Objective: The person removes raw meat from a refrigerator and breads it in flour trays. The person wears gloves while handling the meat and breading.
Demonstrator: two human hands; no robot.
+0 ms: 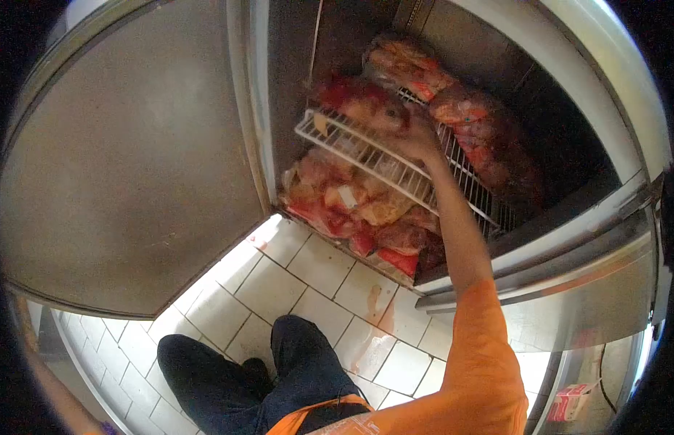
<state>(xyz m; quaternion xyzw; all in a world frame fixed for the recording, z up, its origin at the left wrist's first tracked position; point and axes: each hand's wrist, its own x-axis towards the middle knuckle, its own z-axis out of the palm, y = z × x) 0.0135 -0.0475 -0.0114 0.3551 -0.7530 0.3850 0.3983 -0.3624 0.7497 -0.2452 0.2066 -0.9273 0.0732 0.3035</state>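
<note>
**Open steel cabinet, one hand on a meat packet**

Steel walls and a wide steel door [134, 167] swung out to the left frame a low cold cabinet. It stands over a white tiled floor [315, 268] marked with reddish smears near the sill. The person crouches before it, with dark trouser knees [293, 370] low in the view and an orange sleeve [482, 348] leading up the outstretched right arm.

The right hand [417, 134] lies on a red wrapped meat packet [359, 101] at the front of the wire shelf [351, 148]. Its fingers bend over the packet's nearer end, but the blur hides whether they have closed into a real hold. The left hand is out of view (only a strip of bare arm shows at the lower-left edge).

As a judgement, the work is at the point of contact: the hand is on the packet and the packet's weight is on the wires. Shifting it would call for a full wrap of the fingers round that end. The film looks slick, the bulk looks soft, and the shelf's front rail lies just below.

The packet's long axis runs roughly along the shelf's front edge, slanting in the picture from upper left to lower right. One end points toward the cabinet's left wall and the other into the palm.

More wrapped packets [482, 130] fill the shelf behind and to the right. Another heap [351, 203] lies beneath the shelf on the cabinet floor. A red-and-white carton [573, 402] sits at the lower right.
</note>
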